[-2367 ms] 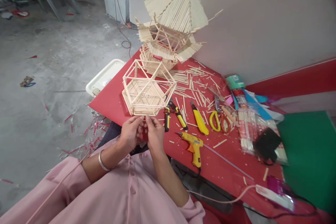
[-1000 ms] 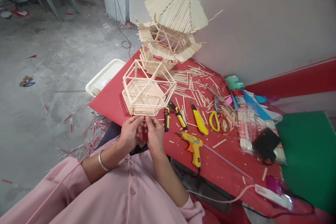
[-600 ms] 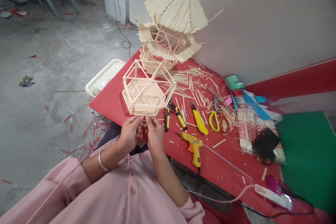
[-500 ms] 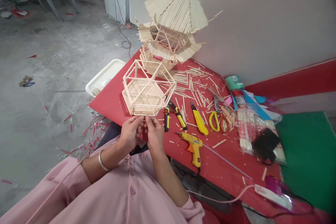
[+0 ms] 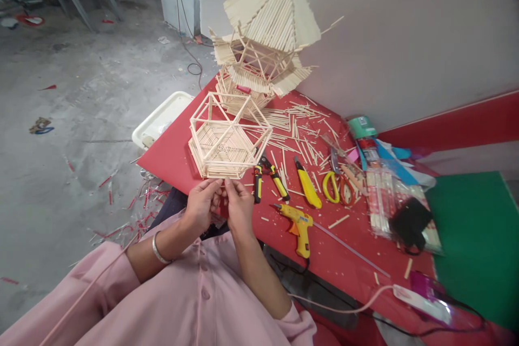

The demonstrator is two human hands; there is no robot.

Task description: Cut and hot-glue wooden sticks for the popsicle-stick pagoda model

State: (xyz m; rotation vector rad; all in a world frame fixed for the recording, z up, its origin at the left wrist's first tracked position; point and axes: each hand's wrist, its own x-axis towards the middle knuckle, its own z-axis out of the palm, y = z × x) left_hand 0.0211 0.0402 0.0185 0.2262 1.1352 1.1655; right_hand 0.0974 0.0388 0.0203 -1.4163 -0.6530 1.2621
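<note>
A hexagonal frame of thin wooden sticks [image 5: 222, 146], with a ribbed stick floor and slanted posts, stands at the near left of the red table. At its near edge my left hand [image 5: 203, 201] and my right hand [image 5: 239, 203] meet, both closed, with thumbs and fingertips pressed together. Whatever is pinched between the fingers is too small and too covered to make out. To the right of my right hand lie black-and-yellow pliers [image 5: 272, 177] and a yellow glue gun [image 5: 299, 225].
Behind stands a tiered stick pagoda [image 5: 275, 21]. Loose sticks [image 5: 304, 135], a yellow utility knife [image 5: 308, 186], scissors [image 5: 331, 186] and packed sticks [image 5: 381, 203] lie to the right. A white power strip [image 5: 421, 304] with cords is at the lower right. Plastic scraps litter the floor.
</note>
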